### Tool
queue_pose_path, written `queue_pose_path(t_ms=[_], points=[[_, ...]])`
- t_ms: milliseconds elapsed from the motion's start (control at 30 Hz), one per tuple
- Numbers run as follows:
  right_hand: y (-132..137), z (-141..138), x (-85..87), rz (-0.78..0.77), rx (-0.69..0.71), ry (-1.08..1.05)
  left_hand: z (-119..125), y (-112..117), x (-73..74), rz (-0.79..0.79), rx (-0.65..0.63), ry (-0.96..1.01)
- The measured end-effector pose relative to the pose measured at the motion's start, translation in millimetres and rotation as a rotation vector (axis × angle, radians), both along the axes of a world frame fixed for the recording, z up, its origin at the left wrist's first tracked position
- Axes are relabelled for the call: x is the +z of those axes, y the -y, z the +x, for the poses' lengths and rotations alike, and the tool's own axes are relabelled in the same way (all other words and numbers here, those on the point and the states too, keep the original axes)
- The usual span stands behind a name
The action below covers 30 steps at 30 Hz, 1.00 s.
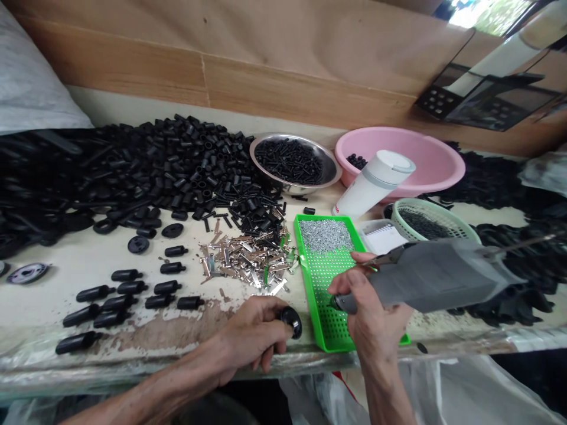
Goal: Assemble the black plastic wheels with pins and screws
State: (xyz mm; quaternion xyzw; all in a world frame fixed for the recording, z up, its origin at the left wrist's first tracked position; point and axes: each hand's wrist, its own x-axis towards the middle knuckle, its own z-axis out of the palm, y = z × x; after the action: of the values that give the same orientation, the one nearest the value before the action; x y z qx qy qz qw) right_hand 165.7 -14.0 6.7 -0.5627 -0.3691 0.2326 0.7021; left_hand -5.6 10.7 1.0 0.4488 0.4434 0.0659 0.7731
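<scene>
My left hand (254,336) is closed round a small black round part (291,320) at the table's front edge, just left of the green perforated tray (325,321). My right hand (370,307) grips a grey electric screwdriver (436,274). The tool lies nearly level, and its tip points left over the tray. Small silver screws (325,233) fill the far end of the tray. Several assembled black cylinders (119,301) lie in rows at the front left.
A big heap of black tubes (177,168) covers the back left. Metal clips (248,257) lie beside the tray. Behind it stand a steel bowl (295,159), a pink basin (398,156), a white bottle (372,183) and a green basket (432,221).
</scene>
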Motion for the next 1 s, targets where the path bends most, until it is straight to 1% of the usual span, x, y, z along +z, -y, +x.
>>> queue_pose_path(t_ms=[133,200,267,333,433,533,633,800,1000], points=[[1,-1,-1.4,-0.020,-0.049,0.047,0,0,0.2,0.007,-0.001,0.019],[1,-1,1.3,-0.011,-0.054,0.056,0,0,0.7,0.002,0.003,0.015],[1,-1,8.0,0.025,-0.042,0.047,1,1,1.8,-0.007,0.007,0.016],[3,-2,18.2,0.088,-0.026,0.021,1,2,3.4,-0.005,0.019,0.015],[8,-7,34.5,0.159,0.062,-0.076,2,2,4.8,-0.017,0.029,0.008],[17,-19,43.8,0.173,0.189,-0.165,3,1,3.4,-0.040,0.036,0.016],[24,-32,43.6,0.168,0.256,-0.175,3,1,1.4,-0.026,0.045,0.038],[27,-42,33.8,0.132,0.305,-0.128,4,4,2.8,-0.003,0.054,0.023],[24,-45,25.9,0.104,0.286,-0.086,4,4,4.1,-0.006,0.046,0.018]])
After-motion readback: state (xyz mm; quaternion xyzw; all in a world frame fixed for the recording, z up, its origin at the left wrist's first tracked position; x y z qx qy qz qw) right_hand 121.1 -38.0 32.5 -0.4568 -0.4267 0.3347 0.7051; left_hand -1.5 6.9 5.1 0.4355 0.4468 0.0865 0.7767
